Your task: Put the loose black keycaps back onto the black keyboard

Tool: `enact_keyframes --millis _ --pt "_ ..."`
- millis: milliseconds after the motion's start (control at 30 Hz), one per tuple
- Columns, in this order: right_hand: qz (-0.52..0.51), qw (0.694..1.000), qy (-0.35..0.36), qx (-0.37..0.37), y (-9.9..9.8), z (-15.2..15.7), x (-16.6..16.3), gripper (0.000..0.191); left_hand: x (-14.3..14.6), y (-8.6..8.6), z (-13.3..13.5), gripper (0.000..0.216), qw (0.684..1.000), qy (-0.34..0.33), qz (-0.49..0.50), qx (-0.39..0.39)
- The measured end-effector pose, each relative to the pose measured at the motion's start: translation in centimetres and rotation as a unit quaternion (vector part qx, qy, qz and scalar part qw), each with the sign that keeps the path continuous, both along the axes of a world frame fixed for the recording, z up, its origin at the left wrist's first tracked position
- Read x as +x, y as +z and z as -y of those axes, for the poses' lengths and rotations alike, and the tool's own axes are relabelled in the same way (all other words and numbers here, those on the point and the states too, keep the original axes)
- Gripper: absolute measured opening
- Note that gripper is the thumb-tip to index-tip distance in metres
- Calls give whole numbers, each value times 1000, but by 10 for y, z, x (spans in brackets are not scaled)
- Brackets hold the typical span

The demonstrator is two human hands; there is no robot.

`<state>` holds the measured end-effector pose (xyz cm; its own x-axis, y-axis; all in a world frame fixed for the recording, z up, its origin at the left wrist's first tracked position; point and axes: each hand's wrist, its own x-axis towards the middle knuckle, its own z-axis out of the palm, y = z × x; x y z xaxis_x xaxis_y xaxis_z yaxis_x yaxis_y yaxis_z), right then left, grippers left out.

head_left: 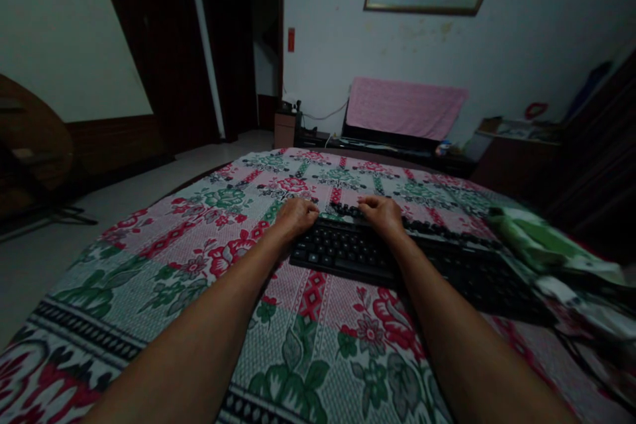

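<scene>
A black keyboard [348, 253] lies slanted on a bed covered with a red, green and white floral spread [199, 258]. My left hand [297, 215] sits at the keyboard's far left corner, fingers curled down over the edge. Along the far edge, my right hand [381, 213] is curled the same way over the top row of keys. Both forearms reach out from the bottom of the view. The fingertips are hidden behind the knuckles. The room is dim.
A green and white cloth bundle [541, 245] lies at the keyboard's right end, with a dark cable [581, 358] near it. Beyond the bed stand a low cabinet draped in pink cloth [405, 106], a shelf at the right and a dark doorway at the left.
</scene>
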<state>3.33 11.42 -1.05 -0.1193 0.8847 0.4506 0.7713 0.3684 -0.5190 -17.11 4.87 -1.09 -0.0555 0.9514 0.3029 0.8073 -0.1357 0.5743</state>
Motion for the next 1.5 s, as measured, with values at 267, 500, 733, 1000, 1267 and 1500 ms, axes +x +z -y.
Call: enact_keyframes --millis 267,500,733,1000,1267,1500 --pt "212 977 14 16 0 1 -25 28 -1 -4 0 24 1000 -1 -26 -5" --pt "279 960 -2 20 1 -1 -28 30 1 1 4 25 999 1 -39 -9" --pt "309 951 0 -23 5 -4 -34 28 0 1 3 25 999 4 -31 -18" --pt "307 951 0 -38 5 -9 -36 26 -3 -2 -2 24 996 32 65 -52" --pt "268 963 34 -3 5 -7 -33 23 -3 -2 -5 24 996 25 83 -31" --pt "201 965 116 119 13 19 -27 21 3 4 -6 26 994 9 112 0"
